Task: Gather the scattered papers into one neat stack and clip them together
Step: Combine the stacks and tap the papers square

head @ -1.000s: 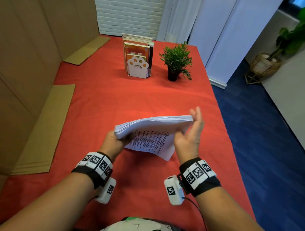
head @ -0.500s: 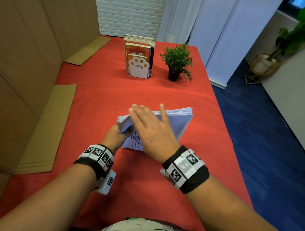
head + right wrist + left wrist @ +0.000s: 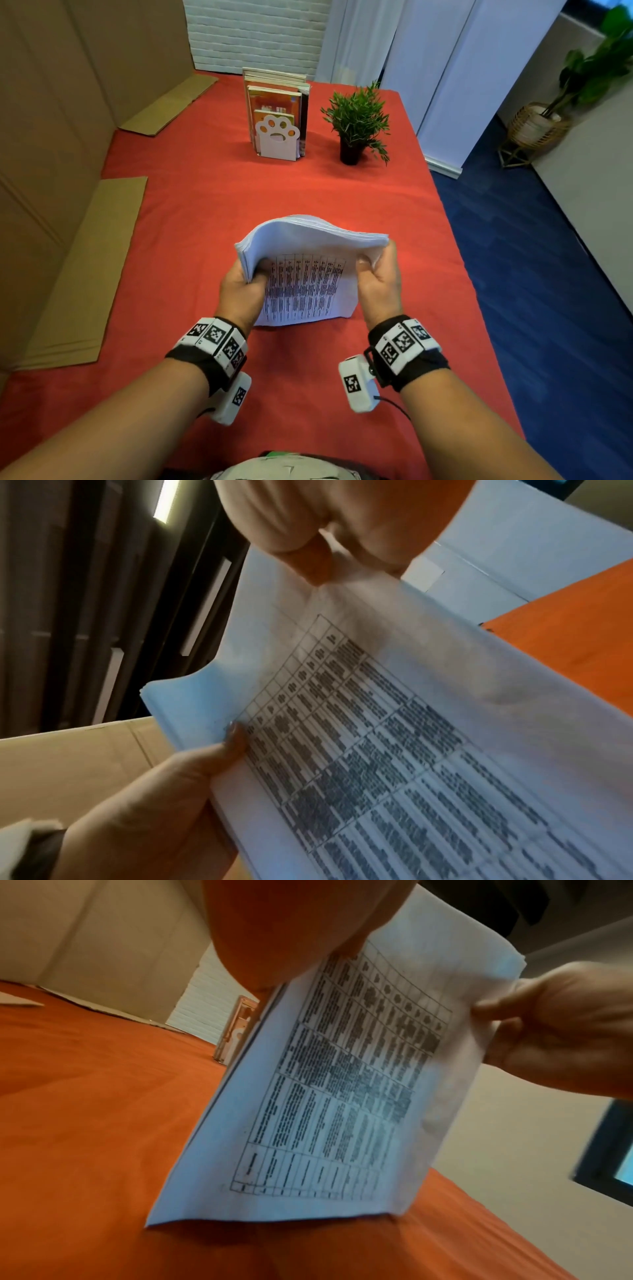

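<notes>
the stack of papers (image 3: 308, 270) stands on its bottom edge on the red table (image 3: 191, 219), well in front of the bookend (image 3: 276, 138), its top bowed over, the left hand (image 3: 239, 291) and the right hand (image 3: 378, 284) pinching its upper corners.

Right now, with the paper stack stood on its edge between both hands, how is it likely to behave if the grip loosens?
Probably floppy: the paper stack already bows over at the top between the left hand and right hand. The sheets look loose, with no clip visible, so they would likely fan or slide apart. Standing on its lower edge on the red tablecloth, it would likely topple flat.
</notes>
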`<state>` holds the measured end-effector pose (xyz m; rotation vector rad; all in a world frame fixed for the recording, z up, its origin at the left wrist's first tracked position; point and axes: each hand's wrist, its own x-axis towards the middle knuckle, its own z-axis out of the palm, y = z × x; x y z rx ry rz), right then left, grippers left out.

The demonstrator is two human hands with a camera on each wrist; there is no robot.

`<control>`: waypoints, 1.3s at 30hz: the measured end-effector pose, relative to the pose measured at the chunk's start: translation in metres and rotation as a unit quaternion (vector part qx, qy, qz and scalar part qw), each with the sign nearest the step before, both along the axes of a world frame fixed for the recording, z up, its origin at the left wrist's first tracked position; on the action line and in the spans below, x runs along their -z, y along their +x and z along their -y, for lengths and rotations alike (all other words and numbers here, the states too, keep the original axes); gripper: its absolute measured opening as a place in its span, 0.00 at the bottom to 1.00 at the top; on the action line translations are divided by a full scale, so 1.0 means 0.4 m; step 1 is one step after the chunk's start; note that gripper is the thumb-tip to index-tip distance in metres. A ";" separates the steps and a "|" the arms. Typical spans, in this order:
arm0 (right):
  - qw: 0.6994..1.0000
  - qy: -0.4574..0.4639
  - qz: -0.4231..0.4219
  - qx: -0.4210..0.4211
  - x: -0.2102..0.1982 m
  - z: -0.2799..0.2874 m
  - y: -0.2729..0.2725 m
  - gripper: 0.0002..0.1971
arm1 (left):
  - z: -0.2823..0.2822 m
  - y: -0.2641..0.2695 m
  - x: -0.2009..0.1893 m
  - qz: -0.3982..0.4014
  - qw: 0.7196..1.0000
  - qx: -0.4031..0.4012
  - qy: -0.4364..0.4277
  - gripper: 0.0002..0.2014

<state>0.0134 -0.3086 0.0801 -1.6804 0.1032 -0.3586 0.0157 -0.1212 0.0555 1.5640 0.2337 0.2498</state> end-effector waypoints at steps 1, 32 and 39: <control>0.999 -0.031 0.013 0.017 0.009 -0.004 -0.007 0.15 | 0.006 -0.013 0.002 0.005 1.000 -0.007 -0.004 0.09; 0.640 -0.527 -0.554 -0.071 0.185 0.278 -0.161 0.23 | -0.007 -0.104 0.212 -0.376 0.883 0.125 0.251 0.13; 0.655 -0.471 -0.590 -0.031 0.256 0.309 -0.209 0.22 | -0.010 -0.089 0.226 -0.382 0.879 0.134 0.252 0.19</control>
